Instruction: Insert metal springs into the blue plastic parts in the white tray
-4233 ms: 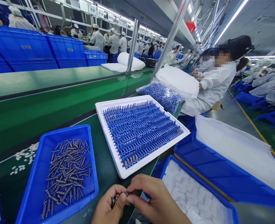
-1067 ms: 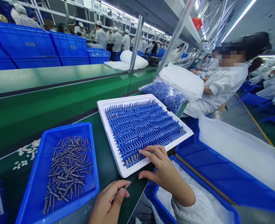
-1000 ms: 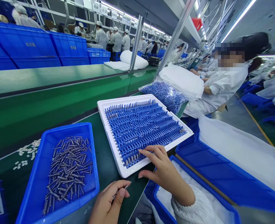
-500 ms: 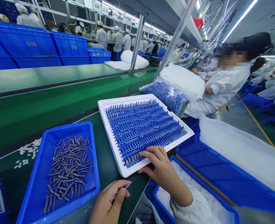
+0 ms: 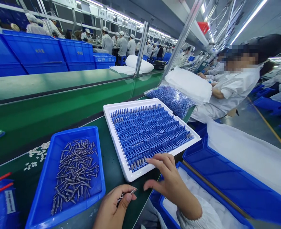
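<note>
My left hand is at the bottom edge, fingers curled round a few small metal springs whose ends stick out between thumb and forefinger. My right hand reaches forward with fingers spread, its fingertips touching the near edge of a white tray. Rows of upright blue plastic parts fill that tray. Several of the nearest slots hold springs. A blue bin at the left holds a heap of loose springs.
A clear bag of blue parts and white bags lie beyond the tray. Blue crates lined with white plastic stand at the right. A co-worker in white sits close on the right. A green conveyor runs behind.
Earlier both hands were together over the springs at the bottom. My right hand has since reached to the tray's near edge; the view has shifted slightly.
</note>
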`<action>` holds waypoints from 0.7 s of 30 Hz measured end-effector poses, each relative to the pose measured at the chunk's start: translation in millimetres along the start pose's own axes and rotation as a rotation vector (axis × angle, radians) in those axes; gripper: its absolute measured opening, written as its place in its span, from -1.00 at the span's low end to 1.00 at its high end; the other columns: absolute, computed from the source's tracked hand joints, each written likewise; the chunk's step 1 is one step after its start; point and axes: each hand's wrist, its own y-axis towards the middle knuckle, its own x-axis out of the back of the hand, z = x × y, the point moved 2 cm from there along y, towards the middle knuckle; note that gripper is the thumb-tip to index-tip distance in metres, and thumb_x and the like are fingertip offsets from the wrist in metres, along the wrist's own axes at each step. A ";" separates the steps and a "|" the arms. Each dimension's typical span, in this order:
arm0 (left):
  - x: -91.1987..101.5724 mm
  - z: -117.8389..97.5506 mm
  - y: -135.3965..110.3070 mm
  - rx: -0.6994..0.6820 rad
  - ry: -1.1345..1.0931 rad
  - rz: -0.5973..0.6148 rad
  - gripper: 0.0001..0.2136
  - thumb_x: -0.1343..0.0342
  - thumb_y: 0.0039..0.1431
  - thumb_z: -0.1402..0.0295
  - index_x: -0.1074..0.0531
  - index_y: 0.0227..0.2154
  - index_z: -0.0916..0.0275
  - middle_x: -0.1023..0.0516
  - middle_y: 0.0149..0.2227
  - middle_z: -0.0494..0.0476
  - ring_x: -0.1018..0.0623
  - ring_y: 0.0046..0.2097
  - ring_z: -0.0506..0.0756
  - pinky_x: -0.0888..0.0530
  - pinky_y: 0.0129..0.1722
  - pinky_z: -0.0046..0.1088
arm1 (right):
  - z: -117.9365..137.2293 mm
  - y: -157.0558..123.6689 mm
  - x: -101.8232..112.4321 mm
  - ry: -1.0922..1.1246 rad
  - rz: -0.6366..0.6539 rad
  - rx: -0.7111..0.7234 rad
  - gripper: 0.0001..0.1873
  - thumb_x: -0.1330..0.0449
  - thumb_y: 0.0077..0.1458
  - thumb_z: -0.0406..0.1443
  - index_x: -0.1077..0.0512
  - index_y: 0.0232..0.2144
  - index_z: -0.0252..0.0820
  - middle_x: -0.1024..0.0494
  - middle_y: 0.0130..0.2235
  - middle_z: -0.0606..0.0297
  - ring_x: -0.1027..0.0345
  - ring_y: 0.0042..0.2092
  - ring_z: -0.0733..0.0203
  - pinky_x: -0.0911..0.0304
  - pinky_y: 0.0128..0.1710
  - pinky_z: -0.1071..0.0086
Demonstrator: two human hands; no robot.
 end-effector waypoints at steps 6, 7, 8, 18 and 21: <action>1.9 2.2 1.0 -0.121 -0.066 0.066 -0.65 -0.04 0.02 -0.02 -0.48 -0.52 0.17 -0.52 -0.54 0.01 -0.44 -0.43 0.06 -0.32 -0.38 -0.49 | 35.9 3.2 -8.7 0.382 0.154 0.101 -0.73 0.10 0.46 -0.13 -0.25 -0.10 -0.20 -0.29 -0.27 0.22 -0.16 -0.26 0.12 -0.13 -0.26 0.31; 1.8 2.6 1.0 -0.124 -0.068 0.074 -0.64 -0.04 0.02 -0.02 -0.48 -0.54 0.18 -0.51 -0.54 0.01 -0.43 -0.44 0.06 -0.31 -0.40 -0.49 | 38.2 3.9 -10.8 0.433 0.155 0.079 -0.77 0.10 0.48 -0.18 -0.26 -0.11 -0.19 -0.30 -0.27 0.22 -0.17 -0.26 0.13 -0.14 -0.27 0.32; 1.7 3.0 1.0 -0.125 -0.067 0.080 -0.63 -0.05 0.02 -0.03 -0.48 -0.55 0.19 -0.50 -0.54 0.01 -0.42 -0.45 0.06 -0.29 -0.41 -0.49 | 39.6 4.7 -12.4 0.467 0.150 0.054 -0.78 0.10 0.49 -0.21 -0.27 -0.13 -0.19 -0.30 -0.27 0.22 -0.18 -0.26 0.14 -0.14 -0.28 0.33; 2.1 6.1 3.9 -0.149 -0.077 0.181 -0.60 -0.02 0.03 -0.05 -0.44 -0.55 0.22 -0.50 -0.53 0.06 -0.41 -0.43 0.05 -0.28 -0.39 -0.50 | 44.1 6.2 -14.3 0.658 0.111 -0.035 -0.73 0.05 0.48 -0.22 -0.29 -0.28 -0.19 -0.36 -0.33 0.25 -0.25 -0.31 0.19 -0.18 -0.33 0.39; 1.3 7.8 4.8 -0.159 -0.066 0.223 -0.53 0.08 0.07 -0.10 -0.42 -0.52 0.25 -0.49 -0.53 0.09 -0.42 -0.43 0.04 -0.30 -0.38 -0.50 | 42.3 6.4 -18.5 0.644 0.099 0.011 -0.79 0.07 0.47 -0.25 -0.26 -0.24 -0.16 -0.35 -0.35 0.26 -0.25 -0.33 0.19 -0.18 -0.36 0.42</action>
